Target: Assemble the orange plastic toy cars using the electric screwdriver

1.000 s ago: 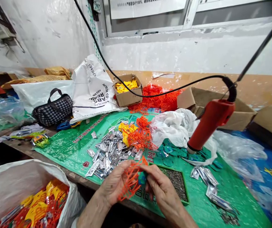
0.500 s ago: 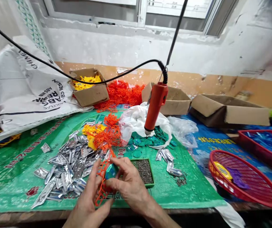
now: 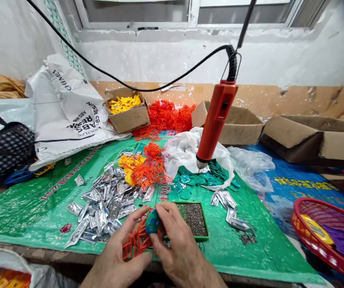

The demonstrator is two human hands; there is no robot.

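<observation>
Beside the green tray (image 3: pixel 202 238), the cupped left hand (image 3: pixel 119 254) clasps orange latticework (image 3: pixel 138 241); the bent-fingered right hand (image 3: pixel 179 242) pinches a teal piece (image 3: pixel 152 222).

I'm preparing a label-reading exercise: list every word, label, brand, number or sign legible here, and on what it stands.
"CHIMEI": white sack.
"ABS RESIN": same sack.
Sack's smaller print: unclear.
Red characters on green sheet: too skewed or blurred.
Yellow characters on blue sheet: too blurred.
No numbers legible.
</observation>
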